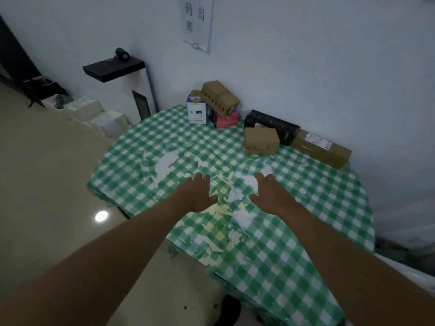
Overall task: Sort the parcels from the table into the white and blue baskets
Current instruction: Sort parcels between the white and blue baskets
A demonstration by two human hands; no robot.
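Head view. Task status: judged early or mid-way. Six parcels lie on the surface (294, 231), all grouped at its far edge against the wall. No white or blue basket is in view, so the number of parcels already sorted cannot be determined.

Parcel positions:
- Left cluster: a white and blue box (197, 111) stands upright. A pink box (226, 118) sits just beside it on the right. A tilted cardboard box (220, 97) rests on top of both.
- Right cluster: a small cardboard box (260, 140) stands nearest the person. A long black box (270, 125) lies behind it, touching. A long brown parcel (321, 148) with a printed label lies along the wall, to the right of the black box.

Hand state: the left hand (196, 192) and the right hand (270, 192) reach out over the middle of the surface, palms down, fingers straight and loosely spread. Neither holds anything. Whether the palms touch the cloth cannot be told. Both hands are well apart from all parcels.

Surroundings: the checked cloth covering the surface is worn and torn in white patches under the hands. A white cabinet (138, 90) with a black top stands left of the surface. White blocks (94, 114) lie on the floor beside it. A paper notice (197, 20) hangs on the wall.

Obstructions: none between the hands and the parcels. The tilted cardboard box may slip if a box under it is taken first.
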